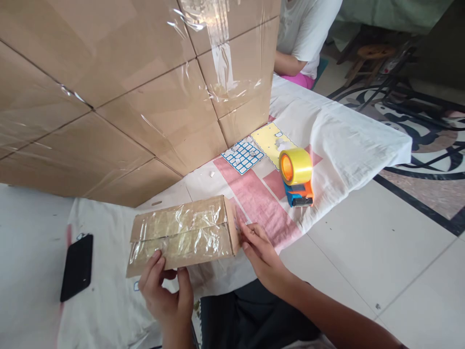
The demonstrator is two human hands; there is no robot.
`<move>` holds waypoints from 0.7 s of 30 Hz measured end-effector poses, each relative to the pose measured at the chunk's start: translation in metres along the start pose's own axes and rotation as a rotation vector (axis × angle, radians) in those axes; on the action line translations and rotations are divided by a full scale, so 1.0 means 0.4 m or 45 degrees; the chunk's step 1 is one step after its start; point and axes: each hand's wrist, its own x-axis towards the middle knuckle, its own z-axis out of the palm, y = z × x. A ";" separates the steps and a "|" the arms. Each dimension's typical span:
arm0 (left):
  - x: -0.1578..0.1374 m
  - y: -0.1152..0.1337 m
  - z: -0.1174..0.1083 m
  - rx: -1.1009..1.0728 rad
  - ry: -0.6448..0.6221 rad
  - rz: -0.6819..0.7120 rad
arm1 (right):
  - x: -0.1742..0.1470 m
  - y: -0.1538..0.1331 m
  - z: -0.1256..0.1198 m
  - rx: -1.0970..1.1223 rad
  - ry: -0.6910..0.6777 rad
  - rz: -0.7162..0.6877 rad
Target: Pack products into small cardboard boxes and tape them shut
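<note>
A flat cardboard box (185, 228), its upper face covered with shiny clear tape, is tilted up over the cloth in front of me. My left hand (165, 288) grips its lower left edge between fingers and thumb. At the box's right end, my right hand (263, 252) pinches with thumb and fingers against the narrow end face; the fingertips are partly hidden there. Beyond my right hand, a yellow roll of packing tape (300, 166) sits in an orange and blue tape dispenser (300, 194) on the cloth.
Large stacked cardboard boxes (152, 111) form a wall behind the work. A blue-grid sheet (243, 156) and a yellow sheet (271, 140) lie by their base. A black phone (77, 267) rests at left. Behind the boxes sits a person in a white shirt (314, 34); a wooden stool (374, 52) stands farther back.
</note>
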 end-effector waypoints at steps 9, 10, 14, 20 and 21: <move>-0.003 -0.004 -0.001 -0.003 -0.011 -0.032 | -0.021 -0.003 -0.001 0.044 -0.022 0.041; -0.002 -0.003 0.000 -0.010 -0.003 -0.034 | -0.016 0.002 -0.010 0.049 0.008 0.019; -0.004 -0.002 0.010 -0.063 0.044 -0.076 | 0.022 0.006 -0.076 0.058 0.150 -0.090; 0.005 0.004 -0.008 -0.157 0.053 -0.105 | 0.130 -0.052 -0.119 -0.320 -0.575 -0.303; 0.010 0.003 -0.016 -0.136 0.028 -0.107 | 0.142 -0.058 -0.110 -0.351 -0.601 -0.344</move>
